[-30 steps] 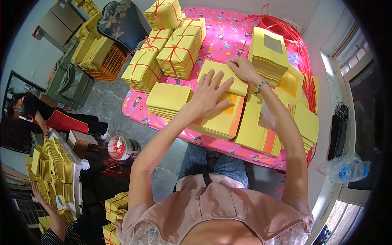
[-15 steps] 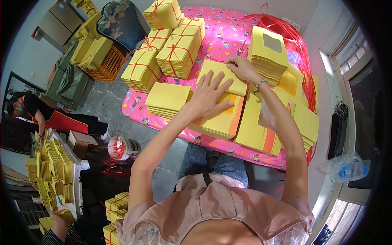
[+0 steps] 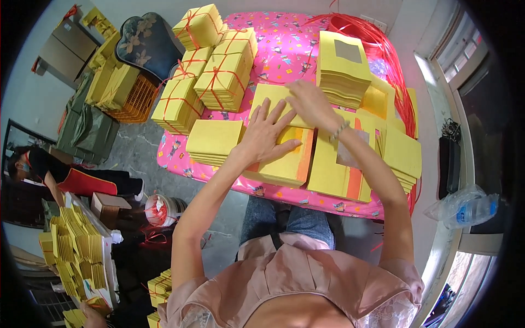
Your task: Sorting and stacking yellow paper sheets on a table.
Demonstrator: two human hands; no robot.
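My left hand [image 3: 264, 134] lies flat with its fingers spread, pressing on a folded yellow paper sheet [image 3: 264, 95]. That sheet lies on top of a stack of yellow paper [image 3: 279, 172] with an orange stripe along its right side. My right hand [image 3: 309, 106], smeared by motion, is over the right part of the folded sheet, just right of my left fingertips. Its fingers are bent, and I cannot make out whether they grip the paper. Close on the left is a short pile of folded yellow papers [image 3: 213, 139]. Another striped yellow stack [image 3: 331, 177] lies to the right.
Bundles of yellow paper tied with red string [image 3: 221, 82] stand at the table's far left. A tall yellow stack [image 3: 342, 74], red string [image 3: 391, 60] and fanned folded papers [image 3: 402, 156] are on the right. A co-worker [image 3: 76, 177] stands far left by another paper-laden table.
My right hand has moved left and toward me across the folded sheet, nearer my left hand. My left hand stays spread on the paper. The whole view has shifted slightly.
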